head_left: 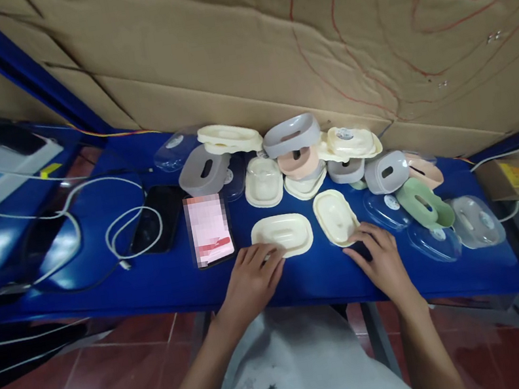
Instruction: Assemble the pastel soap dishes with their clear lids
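Observation:
My left hand (256,276) is at the near left edge of a cream oval plastic dish (283,233), which lies flat on the blue table. Its fingers touch the rim, thumb apart from them. With my right hand (377,253) I hold the near end of a second cream dish (335,216), fingers over the rim and thumb at its lower side. This dish lies at an angle beside the first. Just behind them sit a clear-covered cream dish (264,184) and a peach slotted piece (299,162).
Grey slotted holders (203,172), a green one (422,201) and clear lids (434,241) crowd the back and right. A phone (209,229) with a blurred screen lies left, near a dark phone (157,221) and white cable (112,236). A cardboard wall (239,45) stands behind the table (155,282).

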Demonstrator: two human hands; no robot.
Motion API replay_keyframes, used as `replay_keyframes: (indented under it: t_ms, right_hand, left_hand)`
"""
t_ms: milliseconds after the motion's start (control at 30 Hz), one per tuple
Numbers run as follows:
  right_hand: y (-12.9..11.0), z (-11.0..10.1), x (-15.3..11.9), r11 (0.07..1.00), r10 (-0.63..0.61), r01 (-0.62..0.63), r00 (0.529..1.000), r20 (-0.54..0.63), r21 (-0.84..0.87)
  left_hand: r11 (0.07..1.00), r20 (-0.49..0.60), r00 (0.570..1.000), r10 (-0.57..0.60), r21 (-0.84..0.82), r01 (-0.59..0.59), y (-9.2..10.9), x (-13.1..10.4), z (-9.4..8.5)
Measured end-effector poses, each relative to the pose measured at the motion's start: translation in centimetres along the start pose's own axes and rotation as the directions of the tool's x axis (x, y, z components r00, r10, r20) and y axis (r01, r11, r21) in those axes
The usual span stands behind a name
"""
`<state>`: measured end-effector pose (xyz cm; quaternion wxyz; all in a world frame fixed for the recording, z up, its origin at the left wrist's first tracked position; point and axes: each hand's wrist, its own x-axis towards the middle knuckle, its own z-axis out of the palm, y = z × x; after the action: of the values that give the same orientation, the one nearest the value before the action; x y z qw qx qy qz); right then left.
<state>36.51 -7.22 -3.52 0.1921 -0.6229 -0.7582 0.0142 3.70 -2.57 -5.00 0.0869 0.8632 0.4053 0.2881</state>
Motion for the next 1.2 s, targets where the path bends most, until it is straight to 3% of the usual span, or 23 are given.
replay_keyframes:
  t_ms: [167,333,500,600,667,800,933,1067,1133,1200]
  right_hand:
    - [2.7,-1.8,-0.9,0.991,0.132,-0.136,0.982,-0.135,-0.021]
    - [6.6,-3.5,-2.1,0.925,0.246,-0.322,0.912,-0.329,-0.202]
    - [9.2,-3.7,-1.2,0.858,0.337,-0.441,0.87,-0.36,-0.262]
    - [8.3,-3.5,-0.3,0.863,0.327,-0.445,0.853,-0.407,-0.239]
    - [6.2,-2.9,0.2,0.914,0.257,-0.359,0.872,-0.416,-0.187]
    - [1.2,-0.6,1.3,0.996,0.012,-0.023,0.99,-0.138,-0.08]
    - [-0.1,0.8,2.6,0.995,-0.097,0.098,0.994,0.054,-0.021]
    - [1.3,-0.1,3.1,0.983,-0.103,0.085,0.99,0.1,0.165]
    - [1.7,-0.5,3.1,0.959,0.006,-0.019,0.999,0.046,0.284]
    - [1.8,-0.5,2.9,0.912,0.196,-0.171,0.98,-0.03,0.374]
  left_hand:
    - [0.998,0.047,0.999,0.026,-0.058,-0.024,0.1,-0.7,-0.6]
    - [0.987,0.119,0.988,0.098,-0.137,-0.081,0.7,-1.0,-1.1]
    - [0.985,0.165,0.979,0.118,-0.14,-0.096,1.3,-0.7,-1.0]
    - [0.995,0.159,0.986,0.047,-0.097,-0.031,1.4,-0.9,-0.9]
    - [0.997,0.156,0.988,0.017,-0.077,-0.005,1.5,-0.9,-0.9]
    - [0.998,0.167,0.986,0.006,-0.055,0.003,1.6,-0.6,-0.7]
    - [0.999,0.181,0.983,0.029,-0.03,-0.024,1.6,0.1,-0.5]
    - [0.999,0.173,0.984,0.043,-0.034,-0.037,1.5,0.3,-0.4]
    - [0.999,0.163,0.986,0.04,-0.039,-0.034,1.5,0.3,-0.3]
    - [0.999,0.155,0.987,0.034,-0.042,-0.028,1.6,0.4,-0.2]
